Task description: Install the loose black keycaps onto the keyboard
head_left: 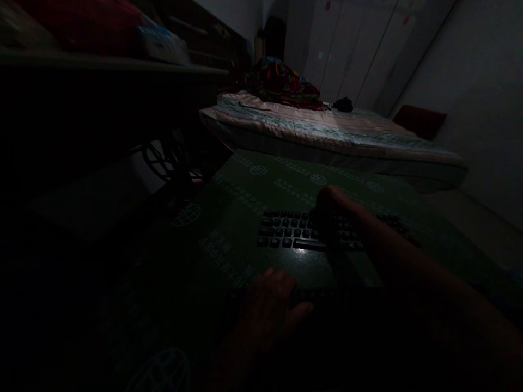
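The room is very dark. A black keyboard lies on a green cover with white print. My right hand reaches across from the right and rests on the keys near the keyboard's middle. Its fingers are lost in shadow. My left hand lies at the near edge of the dark slab in front of the keyboard. Its thumb sticks out to the right and it holds nothing that I can see.
A bed with a pale striped sheet stands just behind the green surface, with a colourful cloth heap and a small dark object on it. A treadle wheel sits at left under a dark table. A red cushion leans by the right wall.
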Demonstrator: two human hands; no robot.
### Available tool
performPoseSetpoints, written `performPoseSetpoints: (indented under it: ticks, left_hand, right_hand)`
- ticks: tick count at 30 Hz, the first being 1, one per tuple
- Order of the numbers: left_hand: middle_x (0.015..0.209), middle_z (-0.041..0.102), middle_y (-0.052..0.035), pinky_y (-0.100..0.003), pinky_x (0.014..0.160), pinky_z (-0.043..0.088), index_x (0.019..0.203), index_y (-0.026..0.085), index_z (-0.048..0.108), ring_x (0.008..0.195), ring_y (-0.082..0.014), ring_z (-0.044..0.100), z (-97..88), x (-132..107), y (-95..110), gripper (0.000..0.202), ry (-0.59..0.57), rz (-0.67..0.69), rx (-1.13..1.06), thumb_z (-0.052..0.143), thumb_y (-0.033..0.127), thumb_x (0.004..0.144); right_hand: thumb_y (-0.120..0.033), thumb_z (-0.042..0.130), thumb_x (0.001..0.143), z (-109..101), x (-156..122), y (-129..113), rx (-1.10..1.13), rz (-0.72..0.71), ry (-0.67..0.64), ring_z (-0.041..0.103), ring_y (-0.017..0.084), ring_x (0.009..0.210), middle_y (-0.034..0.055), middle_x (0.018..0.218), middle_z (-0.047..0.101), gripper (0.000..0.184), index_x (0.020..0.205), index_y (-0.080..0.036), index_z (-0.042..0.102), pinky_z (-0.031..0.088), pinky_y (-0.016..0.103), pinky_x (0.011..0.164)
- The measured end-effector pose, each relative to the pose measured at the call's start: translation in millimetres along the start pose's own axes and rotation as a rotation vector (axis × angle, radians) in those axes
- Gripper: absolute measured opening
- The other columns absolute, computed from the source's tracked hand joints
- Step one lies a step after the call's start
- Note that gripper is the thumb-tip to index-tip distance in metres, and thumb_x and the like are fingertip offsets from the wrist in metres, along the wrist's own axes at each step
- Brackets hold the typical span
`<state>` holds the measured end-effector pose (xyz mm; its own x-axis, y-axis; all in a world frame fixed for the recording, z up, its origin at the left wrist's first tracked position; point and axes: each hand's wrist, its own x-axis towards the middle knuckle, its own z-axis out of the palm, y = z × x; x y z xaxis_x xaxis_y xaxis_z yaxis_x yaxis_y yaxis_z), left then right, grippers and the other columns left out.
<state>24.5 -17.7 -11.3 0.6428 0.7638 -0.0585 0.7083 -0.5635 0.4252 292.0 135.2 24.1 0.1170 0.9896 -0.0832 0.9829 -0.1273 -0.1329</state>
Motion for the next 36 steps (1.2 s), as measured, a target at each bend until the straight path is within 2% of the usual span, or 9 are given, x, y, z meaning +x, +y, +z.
performPoseSetpoints:
  ticks: [5, 9, 13, 17, 19, 24, 28, 30, 36]
  left_hand:
    - [0.094, 0.063, -0.006, -0.039, 0.08, 0.044, 0.089, 0.019, 0.061, 0.093, -0.0255, 0.055, -2.7, -0.1, 1.8, 0.029, -0.004, -0.005, 0.016, 0.062, 0.045, 0.077]
    - [0.092, 0.063, -0.0067, -0.037, 0.078, 0.045, 0.086, 0.018, 0.062, 0.092, -0.0255, 0.056, -3.9, 0.0, 3.1, 0.029, 0.004, 0.012, 0.033, 0.061, 0.045, 0.078]
    - [0.093, 0.063, -0.0071, -0.035, 0.076, 0.044, 0.087, 0.018, 0.063, 0.091, -0.0247, 0.056, -3.6, 2.1, 2.2, 0.028, 0.031, 0.033, 0.063, 0.06, 0.045, 0.079]
    - [0.092, 0.063, -0.0069, -0.034, 0.076, 0.044, 0.09, 0.018, 0.063, 0.089, -0.0231, 0.055, -1.6, 3.4, -0.1, 0.027, 0.071, 0.074, 0.087, 0.059, 0.043, 0.08]
    - [0.093, 0.063, -0.0074, -0.034, 0.076, 0.044, 0.09, 0.018, 0.063, 0.09, -0.0235, 0.055, -1.7, 4.1, -0.2, 0.028, 0.088, 0.091, 0.093, 0.059, 0.044, 0.08]
    - [0.09, 0.065, -0.0076, -0.034, 0.079, 0.045, 0.09, 0.016, 0.064, 0.088, -0.0229, 0.056, -6.1, 5.6, 3.3, 0.024, 0.211, 0.148, 0.036, 0.062, 0.037, 0.079]
    - [0.084, 0.066, -0.005, -0.032, 0.077, 0.045, 0.084, 0.017, 0.064, 0.084, -0.0197, 0.058, -10.8, 4.0, 8.1, 0.016, 0.335, 0.212, -0.156, 0.061, 0.032, 0.079]
    - [0.084, 0.066, -0.004, -0.03, 0.077, 0.046, 0.083, 0.018, 0.065, 0.084, -0.0182, 0.058, -13.1, 2.3, 11.1, 0.016, 0.321, 0.213, -0.286, 0.059, 0.033, 0.08]
    - [0.084, 0.065, -0.002, -0.027, 0.074, 0.047, 0.082, 0.019, 0.068, 0.081, -0.0164, 0.06, -18.6, -1.8, 18.5, 0.018, 0.158, 0.153, -0.519, 0.057, 0.033, 0.077]
  right_hand:
    - [-0.016, 0.055, 0.08, -11.4, -24.9, -6.3, 0.094, -0.084, 0.102, 0.065, 0.019, 0.087, 0.0072, 0.093, 0.072, 0.021, 0.09, -0.013, 0.073, 0.044, 0.021, 0.07]
    - [-0.018, 0.057, 0.079, -9.6, -90.2, -21.8, 0.186, -0.165, 0.117, 0.066, 0.016, 0.08, 0.0024, 0.089, 0.073, 0.018, 0.088, -0.017, 0.073, 0.046, 0.02, 0.069]
    - [-0.017, 0.061, 0.075, 10.9, -167.6, -35.6, 0.463, -0.305, 0.261, 0.066, 0.016, 0.071, 0.0015, 0.078, 0.072, 0.01, 0.076, -0.021, 0.071, 0.048, 0.023, 0.066]
    - [-0.017, 0.06, 0.076, 32.8, -213.5, -41.0, 0.471, -0.465, 0.258, 0.064, 0.015, 0.071, 0.003, 0.079, 0.069, 0.011, 0.082, -0.022, 0.068, 0.048, 0.024, 0.065]
    - [-0.016, 0.058, 0.077, 38.8, -223.2, -41.5, 0.448, -0.512, 0.25, 0.063, 0.014, 0.071, 0.0033, 0.08, 0.068, 0.012, 0.084, -0.022, 0.066, 0.047, 0.023, 0.063]
    - [-0.014, 0.058, 0.077, 43.8, -232.4, -43.5, 0.502, -0.486, 0.401, 0.061, 0.015, 0.075, 0.0039, 0.081, 0.065, 0.013, 0.088, -0.02, 0.063, 0.047, 0.024, 0.066]
    - [-0.014, 0.059, 0.077, 47.6, -234.4, -45.6, 0.552, -0.483, 0.456, 0.061, 0.016, 0.072, 0.0044, 0.078, 0.064, 0.008, 0.083, -0.018, 0.062, 0.046, 0.024, 0.064]
    - [-0.015, 0.059, 0.077, 48.2, -233.9, -46.4, 0.559, -0.49, 0.453, 0.06, 0.016, 0.071, 0.0042, 0.078, 0.064, 0.007, 0.082, -0.019, 0.062, 0.046, 0.024, 0.064]
    - [-0.017, 0.055, 0.081, 43.3, -231.8, -52.4, 0.608, -0.541, 0.457, 0.06, 0.014, 0.071, 0.0034, 0.077, 0.063, 0.008, 0.082, -0.019, 0.062, 0.046, 0.022, 0.063]
